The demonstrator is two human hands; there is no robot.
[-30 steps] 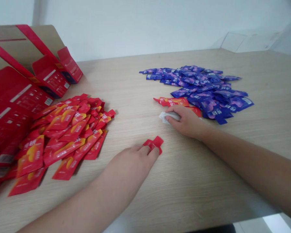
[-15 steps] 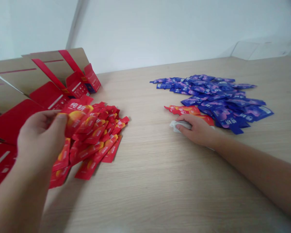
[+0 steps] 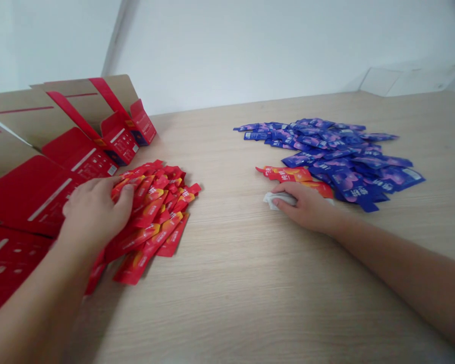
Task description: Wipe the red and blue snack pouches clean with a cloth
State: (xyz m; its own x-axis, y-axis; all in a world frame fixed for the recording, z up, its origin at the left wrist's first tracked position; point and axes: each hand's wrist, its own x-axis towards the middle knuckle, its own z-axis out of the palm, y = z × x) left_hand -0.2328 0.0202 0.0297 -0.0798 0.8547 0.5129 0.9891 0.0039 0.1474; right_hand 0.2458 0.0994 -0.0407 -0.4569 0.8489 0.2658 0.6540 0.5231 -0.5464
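Note:
My left hand [image 3: 94, 212] lies palm down on a pile of red sachets [image 3: 155, 212] at the left of the wooden table [image 3: 250, 283], fingers curled over the top ones. My right hand [image 3: 307, 205] rests on the table to the right, fingers closed on a small crumpled white tissue [image 3: 275, 198]. Just behind it lie a couple of red and orange sachets [image 3: 286, 173] at the edge of a big heap of blue and purple sachets [image 3: 333, 151].
Flattened red and brown cardboard boxes [image 3: 60, 146] stand and lie along the left edge. A white wall runs behind the table. A pale box shape [image 3: 402, 78] sits at the far right corner.
My left hand left the table's middle, lifted a red sachet over the pile, and now lies on the red pile. The small red piece near it is gone. The right hand stayed put.

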